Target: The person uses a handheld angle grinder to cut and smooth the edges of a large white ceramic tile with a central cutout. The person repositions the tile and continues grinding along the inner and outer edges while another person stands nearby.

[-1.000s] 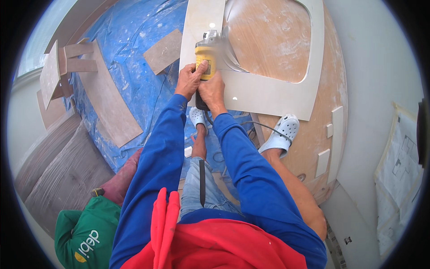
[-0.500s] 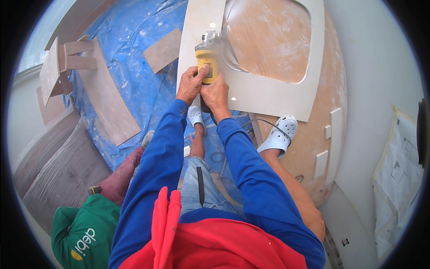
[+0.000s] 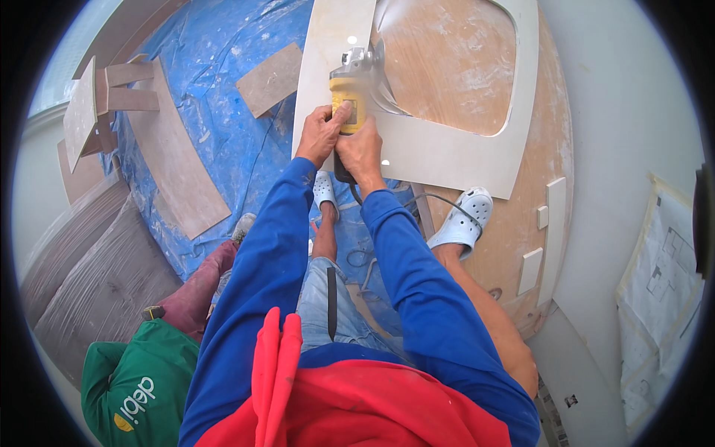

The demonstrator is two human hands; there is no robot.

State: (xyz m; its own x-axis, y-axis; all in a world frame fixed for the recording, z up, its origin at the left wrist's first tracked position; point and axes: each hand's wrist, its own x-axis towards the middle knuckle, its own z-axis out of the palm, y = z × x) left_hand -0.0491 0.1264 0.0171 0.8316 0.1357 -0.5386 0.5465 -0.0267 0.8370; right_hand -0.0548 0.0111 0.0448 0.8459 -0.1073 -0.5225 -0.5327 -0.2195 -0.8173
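Both hands are wrapped round a yellow angle grinder with a metal head. My left hand grips its left side, the thumb lying across the body. My right hand holds the rear of the body, close beside the left. The grinder's disc stands on edge at the inner left edge of a large cut-out in a pale panel. Blurred dust hangs around the disc and head. A dark cord runs from the grinder past my right shoe.
The panel lies on a round wooden board, with pale strips at its right. Blue sheeting covers the left floor, bearing a curved board and a loose board. A person in green is close at lower left.
The grinder and both hands have shifted very slightly up and right along the cut-out's edge. My grip is the same. The view has moved a little.
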